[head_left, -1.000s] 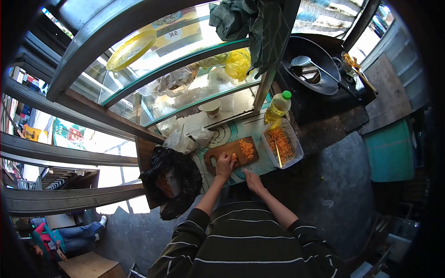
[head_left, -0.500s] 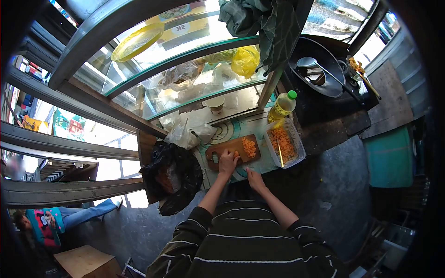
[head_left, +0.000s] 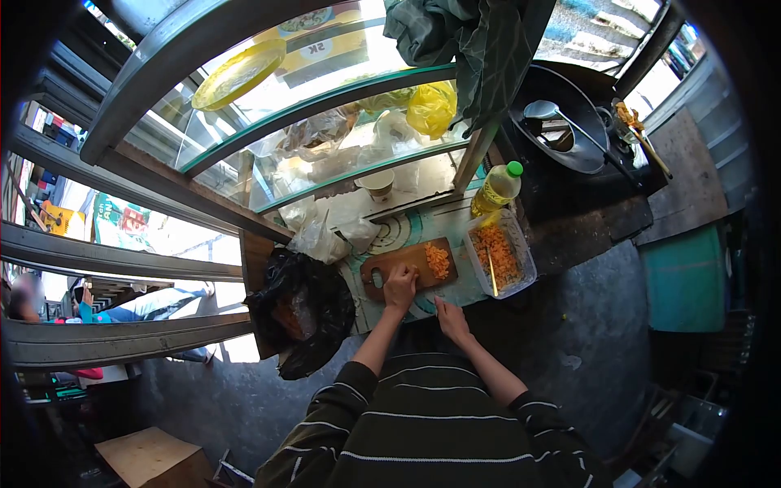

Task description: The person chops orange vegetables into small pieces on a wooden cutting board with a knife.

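Observation:
A brown wooden cutting board (head_left: 382,264) with a handle hole lies on the patterned counter. Chopped orange pieces (head_left: 437,261) are heaped on its right part. My left hand (head_left: 400,287) is closed over the board's middle, fingers bent together around a small orange piece, mostly hidden. Just right of it, off the board's front edge, my right hand (head_left: 450,316) is closed; what it grips is too small and dark to make out. To the right, a clear plastic tub (head_left: 527,268) holds more chopped orange pieces (head_left: 498,254) and a yellowish utensil. Behind it stands a bottle of yellow liquid (head_left: 496,189).
A black plastic bag (head_left: 333,305) and white bags (head_left: 319,241) lie left of the board. A paper cup (head_left: 377,185) stands behind, by the glass case. A wok (head_left: 584,150) with a ladle is at the back right. A person (head_left: 26,298) is partly visible outside, left.
My left hand has shifted slightly and now covers more of the orange piece. My right hand has moved a little down and right. The person outside has moved upward in view, behind the rail.

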Motion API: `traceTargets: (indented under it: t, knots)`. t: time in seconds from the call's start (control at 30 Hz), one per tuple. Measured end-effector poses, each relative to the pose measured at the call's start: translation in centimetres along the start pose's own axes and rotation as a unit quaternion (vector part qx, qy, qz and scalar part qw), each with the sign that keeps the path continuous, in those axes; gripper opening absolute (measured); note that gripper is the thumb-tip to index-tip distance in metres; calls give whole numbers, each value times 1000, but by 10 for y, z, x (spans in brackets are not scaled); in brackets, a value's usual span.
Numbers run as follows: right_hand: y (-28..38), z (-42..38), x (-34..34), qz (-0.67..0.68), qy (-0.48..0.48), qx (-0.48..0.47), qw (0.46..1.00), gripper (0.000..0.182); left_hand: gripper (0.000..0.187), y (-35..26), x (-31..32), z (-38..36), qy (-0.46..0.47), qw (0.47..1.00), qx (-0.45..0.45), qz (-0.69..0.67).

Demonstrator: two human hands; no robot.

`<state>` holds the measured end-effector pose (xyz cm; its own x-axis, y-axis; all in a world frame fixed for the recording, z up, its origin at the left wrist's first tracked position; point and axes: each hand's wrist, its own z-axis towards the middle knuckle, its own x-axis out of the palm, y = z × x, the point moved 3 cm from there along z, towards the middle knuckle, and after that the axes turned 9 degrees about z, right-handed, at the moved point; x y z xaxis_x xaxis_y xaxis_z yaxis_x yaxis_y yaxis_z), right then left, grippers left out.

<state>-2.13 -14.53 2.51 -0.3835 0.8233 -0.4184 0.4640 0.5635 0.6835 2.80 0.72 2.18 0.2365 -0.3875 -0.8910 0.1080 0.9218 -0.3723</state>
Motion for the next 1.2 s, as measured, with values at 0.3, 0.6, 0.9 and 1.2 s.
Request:
traceTargets:
  t: [0.3, 0.6, 0.9, 1.2]
  knots:
    - [4, 9, 4, -29, -14, -37, 999, 66, 14, 0, -3, 0, -10, 1000, -19, -12]
    - [7, 29, 8, -55, 14, -24, 998, 71, 18, 0, 4, -4, -10, 1000, -19, -22]
    - [20, 37, 1, -92, 55, -9, 994, 70, 20, 3, 3, -3, -24, 999, -9, -41]
    - [11, 32, 13, -78, -34, -19, 996, 70, 18, 0, 7, -6, -33, 999, -26, -15]
